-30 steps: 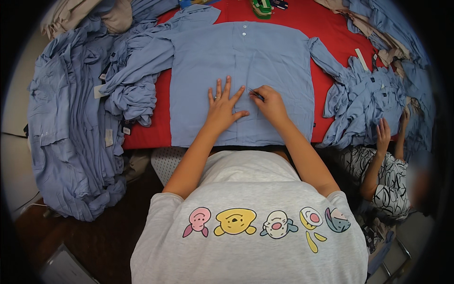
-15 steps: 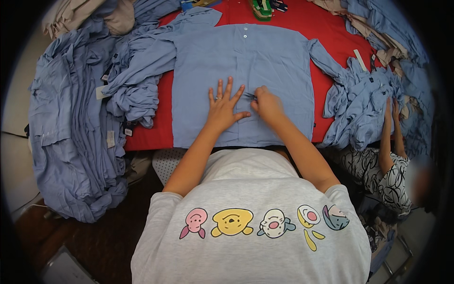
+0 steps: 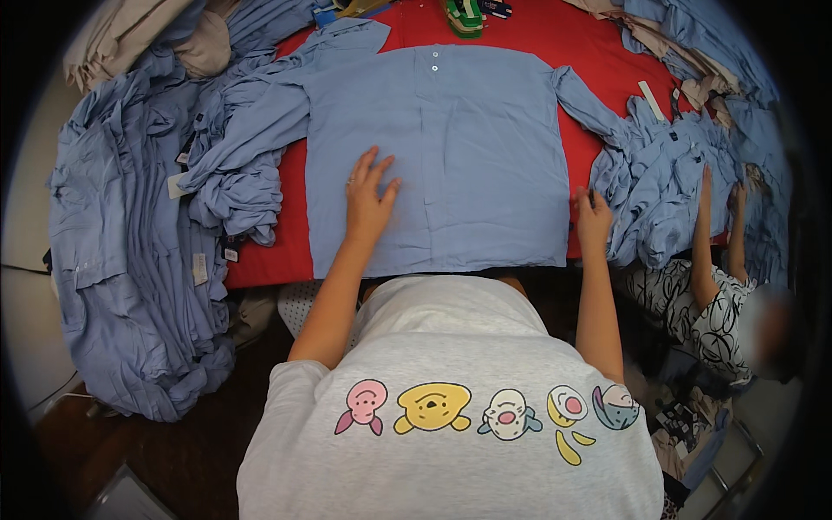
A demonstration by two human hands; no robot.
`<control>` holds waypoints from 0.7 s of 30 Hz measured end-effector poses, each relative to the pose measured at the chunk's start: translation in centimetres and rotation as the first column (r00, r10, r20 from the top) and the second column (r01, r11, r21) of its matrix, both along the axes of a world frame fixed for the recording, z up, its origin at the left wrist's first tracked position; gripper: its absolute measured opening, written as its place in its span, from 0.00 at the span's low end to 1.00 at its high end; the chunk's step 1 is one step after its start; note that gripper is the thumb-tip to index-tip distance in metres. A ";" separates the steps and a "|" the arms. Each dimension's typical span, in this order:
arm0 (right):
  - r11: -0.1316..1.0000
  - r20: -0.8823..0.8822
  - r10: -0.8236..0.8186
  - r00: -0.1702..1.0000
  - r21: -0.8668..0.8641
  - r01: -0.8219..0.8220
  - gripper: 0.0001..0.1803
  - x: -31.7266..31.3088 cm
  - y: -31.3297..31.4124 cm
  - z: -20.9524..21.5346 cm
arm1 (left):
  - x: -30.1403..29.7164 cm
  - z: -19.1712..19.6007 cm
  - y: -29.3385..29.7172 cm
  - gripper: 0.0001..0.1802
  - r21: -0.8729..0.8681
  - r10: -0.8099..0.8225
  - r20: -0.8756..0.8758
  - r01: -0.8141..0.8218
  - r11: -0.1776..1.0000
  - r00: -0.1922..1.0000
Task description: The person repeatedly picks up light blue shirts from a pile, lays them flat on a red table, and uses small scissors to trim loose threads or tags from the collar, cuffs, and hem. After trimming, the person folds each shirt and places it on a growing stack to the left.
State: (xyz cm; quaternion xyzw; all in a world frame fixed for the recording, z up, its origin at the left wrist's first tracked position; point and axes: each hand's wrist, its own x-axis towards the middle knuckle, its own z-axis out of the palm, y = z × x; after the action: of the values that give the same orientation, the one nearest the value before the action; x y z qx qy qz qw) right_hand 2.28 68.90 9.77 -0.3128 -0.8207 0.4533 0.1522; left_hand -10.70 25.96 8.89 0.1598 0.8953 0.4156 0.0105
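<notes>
A light blue shirt [image 3: 494, 156] lies spread flat on the red-covered table, two white buttons at its far edge and its sleeves out to both sides. Above its left half is my left hand [image 3: 369, 201], fingers apart and holding nothing; whether it touches the cloth I cannot tell. My right hand [image 3: 594, 217] is just past the shirt's right side edge, over the red cover. Its fingers are closed round a small dark object [image 3: 592, 198], mostly hidden, whose kind I cannot make out.
Heaped blue shirts [image 3: 130, 251] with tags hang over the table's left end. Another blue pile [image 3: 663, 186] lies at right, where a co-worker's hands [image 3: 706, 195] reach in. A green tape dispenser-like thing [image 3: 462, 17] stands at the far edge of the red table cover [image 3: 537, 35].
My right hand has moved from the shirt's middle to beyond its right edge. The left hand has slid left, its fingers less spread. The pinched fold at the shirt's middle now lies flatter.
</notes>
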 end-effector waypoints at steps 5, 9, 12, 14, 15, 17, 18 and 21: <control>0.867 -0.016 0.480 0.877 0.162 -0.471 0.10 -4.1 -11.1 2.2 | -0.6 0.5 -2.1 0.33 -0.259 -0.013 -0.094 -0.012 0.966 0.996; 0.758 0.091 0.623 0.777 0.177 -0.628 0.09 -7.9 -17.2 3.2 | 0.3 0.3 -2.3 0.38 -0.458 -0.015 -0.191 -0.076 0.886 0.982; 0.656 0.174 0.664 0.727 0.331 -0.679 0.07 -9.4 -18.4 2.5 | 0.8 -0.6 -3.2 0.40 -0.488 -0.013 -0.232 -0.105 0.866 0.973; 0.579 0.229 0.679 0.697 0.417 -0.701 0.07 -9.7 -18.9 1.7 | 1.0 -0.8 -3.6 0.41 -0.486 -0.018 -0.239 -0.104 0.868 0.971; 0.536 0.253 0.691 0.678 0.451 -0.714 0.07 -9.8 -18.9 1.5 | 0.9 -0.6 -3.5 0.41 -0.481 -0.016 -0.238 -0.103 0.870 0.971; 0.443 0.323 0.697 0.641 0.509 -0.738 0.09 -9.8 -19.4 0.7 | 1.1 -0.5 -3.5 0.40 -0.479 -0.007 -0.237 -0.110 0.871 0.972; 0.396 0.368 0.685 0.628 0.537 -0.745 0.10 -9.8 -19.7 0.7 | 1.1 -0.5 -3.5 0.40 -0.478 -0.003 -0.240 -0.116 0.871 0.971; 0.346 0.451 0.667 0.593 0.517 -0.783 0.13 -10.0 -20.2 1.0 | 1.1 -0.4 -3.5 0.40 -0.479 0.005 -0.242 -0.123 0.869 0.970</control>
State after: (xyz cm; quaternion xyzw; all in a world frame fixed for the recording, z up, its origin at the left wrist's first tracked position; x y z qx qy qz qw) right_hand -7.68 48.73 10.75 0.1274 -0.9845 0.1166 -0.0303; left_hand -9.60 22.46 8.51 0.1696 0.9711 0.1536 -0.0683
